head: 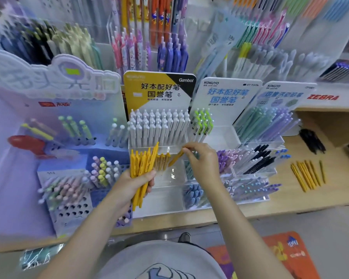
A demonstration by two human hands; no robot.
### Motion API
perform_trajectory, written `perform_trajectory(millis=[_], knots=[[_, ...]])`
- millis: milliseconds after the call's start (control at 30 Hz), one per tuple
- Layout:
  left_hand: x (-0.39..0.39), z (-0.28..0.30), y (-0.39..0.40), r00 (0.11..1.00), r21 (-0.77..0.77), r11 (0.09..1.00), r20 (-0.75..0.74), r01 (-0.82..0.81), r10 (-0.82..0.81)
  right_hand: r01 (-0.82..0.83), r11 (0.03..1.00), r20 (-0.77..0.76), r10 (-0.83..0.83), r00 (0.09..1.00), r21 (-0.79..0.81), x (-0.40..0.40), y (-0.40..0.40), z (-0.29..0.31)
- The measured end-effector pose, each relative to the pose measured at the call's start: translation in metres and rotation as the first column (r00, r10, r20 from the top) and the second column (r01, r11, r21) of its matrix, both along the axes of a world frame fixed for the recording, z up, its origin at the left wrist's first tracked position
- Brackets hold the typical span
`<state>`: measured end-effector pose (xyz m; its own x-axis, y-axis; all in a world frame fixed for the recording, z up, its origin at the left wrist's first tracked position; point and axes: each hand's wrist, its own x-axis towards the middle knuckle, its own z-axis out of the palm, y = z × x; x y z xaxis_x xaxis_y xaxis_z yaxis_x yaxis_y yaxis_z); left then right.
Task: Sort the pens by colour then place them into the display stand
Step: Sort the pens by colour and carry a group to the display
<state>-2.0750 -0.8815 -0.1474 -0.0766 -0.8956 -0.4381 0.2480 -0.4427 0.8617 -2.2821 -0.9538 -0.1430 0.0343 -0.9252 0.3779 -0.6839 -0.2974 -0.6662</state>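
My left hand (134,184) grips a bundle of yellow pens (142,164) upright in front of the clear acrylic display stand (169,198). My right hand (201,160) pinches a single yellow pen (175,158) and holds it tilted over the stand's middle tier, where several yellow pens (162,161) stand. White pens (157,127) fill the tier behind, under the yellow and black Gambol card (159,89). More yellow pens (308,174) lie loose on the wooden shelf to the right.
Green pens (203,123) and pastel pens (268,123) fill neighbouring Kokuyo stands. Black pens (311,140) lie on the shelf at right. A purple stand (73,186) with pastel pens is at left. The wooden shelf edge (290,212) runs in front of me.
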Motion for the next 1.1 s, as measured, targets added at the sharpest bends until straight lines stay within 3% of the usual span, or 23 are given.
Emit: perform_trajectory(millis=[67,133,267,367,433,700,967,1033,1100], knots=[[0.005,0.0,-0.001,1.0,0.001,1.0,-0.003,0.012,-0.012,-0.01,0.998,-0.121,0.002,0.993,-0.065,0.006,0.0,-0.002],[0.009,0.0,-0.003,1.0,0.002,1.0,-0.01,0.025,-0.025,-0.032,0.996,-0.126,0.022,0.992,-0.079,0.013,0.0,-0.003],[0.017,-0.001,-0.003,0.997,-0.018,0.998,-0.027,0.068,-0.069,-0.027,0.99,0.159,0.004,0.987,0.138,0.028,0.008,0.001],[0.022,-0.001,-0.001,0.994,-0.024,0.994,-0.027,0.102,-0.103,-0.026,0.929,0.47,-0.162,0.868,0.369,0.037,0.014,0.003],[0.024,0.0,0.0,0.991,-0.032,0.991,-0.035,0.126,-0.127,0.001,0.911,0.528,-0.241,0.814,0.413,0.041,0.017,0.0],[0.032,-0.003,0.003,0.98,-0.045,0.983,-0.075,0.179,-0.182,0.094,0.888,0.544,-0.356,0.76,0.451,0.052,0.019,-0.024],[0.028,-0.007,0.002,0.984,-0.051,0.989,-0.108,0.136,-0.141,0.152,0.898,0.424,-0.338,0.84,0.414,0.047,0.038,-0.004],[0.021,-0.008,0.001,0.983,-0.056,0.987,-0.105,0.148,-0.153,0.093,0.894,0.474,-0.317,0.822,0.438,0.041,0.05,0.011],[0.011,-0.008,-0.001,0.982,-0.049,0.984,-0.08,0.17,-0.173,-0.086,0.859,0.611,-0.285,0.738,0.504,0.037,0.059,0.024]])
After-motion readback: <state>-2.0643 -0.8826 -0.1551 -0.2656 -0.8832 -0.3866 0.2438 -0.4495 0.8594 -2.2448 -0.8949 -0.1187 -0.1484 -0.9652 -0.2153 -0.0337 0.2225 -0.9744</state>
